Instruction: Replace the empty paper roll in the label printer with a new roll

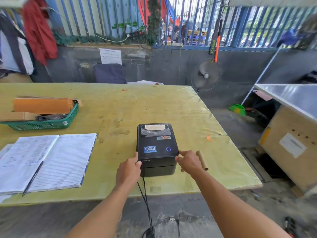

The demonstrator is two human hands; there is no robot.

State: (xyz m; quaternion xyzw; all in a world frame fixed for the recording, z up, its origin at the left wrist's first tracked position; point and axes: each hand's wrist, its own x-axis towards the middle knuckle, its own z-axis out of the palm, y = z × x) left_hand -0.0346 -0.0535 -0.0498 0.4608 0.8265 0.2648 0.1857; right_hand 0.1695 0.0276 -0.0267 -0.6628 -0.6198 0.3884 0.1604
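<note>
A green basket [46,123] of cardboard boxes sits at the counter's [120,103] left edge, with an open notebook [51,160] and pen [32,177] nearer the front left corner. Close to the front edge stands the black label printer [157,148], lid shut. The left hand [128,170] presses its left front corner, fingers together against the casing. The right hand [189,162] grips the right front corner, fingers clamped on it. Just right lies an empty cardboard tube [202,160].
</note>
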